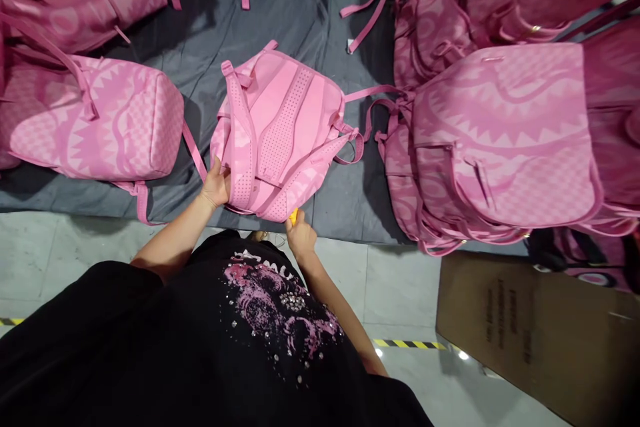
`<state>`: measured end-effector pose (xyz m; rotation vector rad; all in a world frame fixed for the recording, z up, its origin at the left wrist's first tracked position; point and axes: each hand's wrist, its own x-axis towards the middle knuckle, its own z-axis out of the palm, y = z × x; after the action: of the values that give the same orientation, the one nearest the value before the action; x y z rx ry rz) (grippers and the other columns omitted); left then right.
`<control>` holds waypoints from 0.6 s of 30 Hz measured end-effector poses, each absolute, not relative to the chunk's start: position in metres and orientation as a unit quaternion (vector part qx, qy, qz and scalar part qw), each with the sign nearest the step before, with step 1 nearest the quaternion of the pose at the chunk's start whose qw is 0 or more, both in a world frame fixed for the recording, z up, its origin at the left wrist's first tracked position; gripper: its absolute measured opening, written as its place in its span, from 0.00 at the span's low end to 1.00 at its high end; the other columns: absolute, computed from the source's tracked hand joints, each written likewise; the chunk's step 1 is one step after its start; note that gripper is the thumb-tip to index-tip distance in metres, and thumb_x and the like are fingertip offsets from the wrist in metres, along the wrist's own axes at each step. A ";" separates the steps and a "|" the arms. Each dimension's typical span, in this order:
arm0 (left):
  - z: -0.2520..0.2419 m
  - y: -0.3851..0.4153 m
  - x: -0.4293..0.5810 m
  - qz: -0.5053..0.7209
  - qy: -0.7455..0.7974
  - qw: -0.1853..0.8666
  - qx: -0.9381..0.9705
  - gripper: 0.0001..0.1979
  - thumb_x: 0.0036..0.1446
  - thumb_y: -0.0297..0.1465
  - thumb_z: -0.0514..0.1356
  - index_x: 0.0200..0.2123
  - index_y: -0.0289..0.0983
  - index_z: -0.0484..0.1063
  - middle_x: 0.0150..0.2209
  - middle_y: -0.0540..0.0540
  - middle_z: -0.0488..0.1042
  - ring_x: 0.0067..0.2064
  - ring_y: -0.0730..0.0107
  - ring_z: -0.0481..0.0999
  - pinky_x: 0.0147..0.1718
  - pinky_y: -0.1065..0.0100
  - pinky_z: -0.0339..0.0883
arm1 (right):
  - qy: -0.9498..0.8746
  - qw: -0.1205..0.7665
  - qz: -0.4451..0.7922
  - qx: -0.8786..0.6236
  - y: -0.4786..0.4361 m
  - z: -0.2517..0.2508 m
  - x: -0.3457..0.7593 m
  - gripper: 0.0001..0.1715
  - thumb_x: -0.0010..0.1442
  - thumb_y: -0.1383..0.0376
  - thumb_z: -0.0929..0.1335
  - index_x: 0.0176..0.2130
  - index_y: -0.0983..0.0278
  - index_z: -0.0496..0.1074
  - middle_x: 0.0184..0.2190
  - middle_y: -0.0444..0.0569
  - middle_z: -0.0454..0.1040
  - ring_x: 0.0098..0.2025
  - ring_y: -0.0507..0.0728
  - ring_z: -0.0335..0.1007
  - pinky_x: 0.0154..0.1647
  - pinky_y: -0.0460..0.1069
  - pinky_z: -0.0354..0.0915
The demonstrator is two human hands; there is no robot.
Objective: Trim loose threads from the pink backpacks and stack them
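A pink backpack (295,100) lies in front of me with its padded back panel and shoulder straps facing up. My left hand (216,187) grips its lower left side, the fingers partly hidden behind the strap and fabric. At the bag's bottom edge, my right hand (303,235) is closed around a small yellow tool (293,216). Only a bit of that tool shows, so its exact kind is unclear. Its tip is against or very close to the pink fabric.
A dark grey cloth (320,20) covers the table. Pink patterned backpacks lie to the left (115,117) and right (505,140), with more piled behind. Below the table's right end stands a brown cardboard box (530,333) on the tiled floor (400,287).
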<state>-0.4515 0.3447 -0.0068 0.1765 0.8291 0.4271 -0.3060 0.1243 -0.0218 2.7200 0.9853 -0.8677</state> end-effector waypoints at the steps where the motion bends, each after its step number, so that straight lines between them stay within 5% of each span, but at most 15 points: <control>1: -0.007 0.345 -0.452 0.206 0.393 0.892 0.080 0.33 0.59 0.58 0.53 0.50 0.36 0.71 0.42 0.37 0.80 0.51 0.51 0.79 0.52 0.46 0.71 | 0.323 0.059 -0.287 0.900 0.124 -0.021 -0.306 0.25 0.71 0.49 0.56 0.55 0.65 0.60 0.37 0.55 0.78 0.39 0.60 0.77 0.35 0.48 0.62; 18: -0.002 0.339 -0.435 0.235 0.371 0.891 0.114 0.38 0.57 0.61 0.51 0.54 0.36 0.72 0.45 0.37 0.80 0.52 0.49 0.77 0.50 0.50 0.73 | 0.253 -0.039 -0.312 0.915 0.074 0.011 -0.314 0.28 0.73 0.53 0.53 0.58 0.65 0.66 0.39 0.56 0.79 0.39 0.61 0.76 0.34 0.48 0.58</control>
<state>-0.4351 0.3393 -0.0021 0.2367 0.7711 0.4884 -0.3143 0.0741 0.0115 2.9476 0.8146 -1.0068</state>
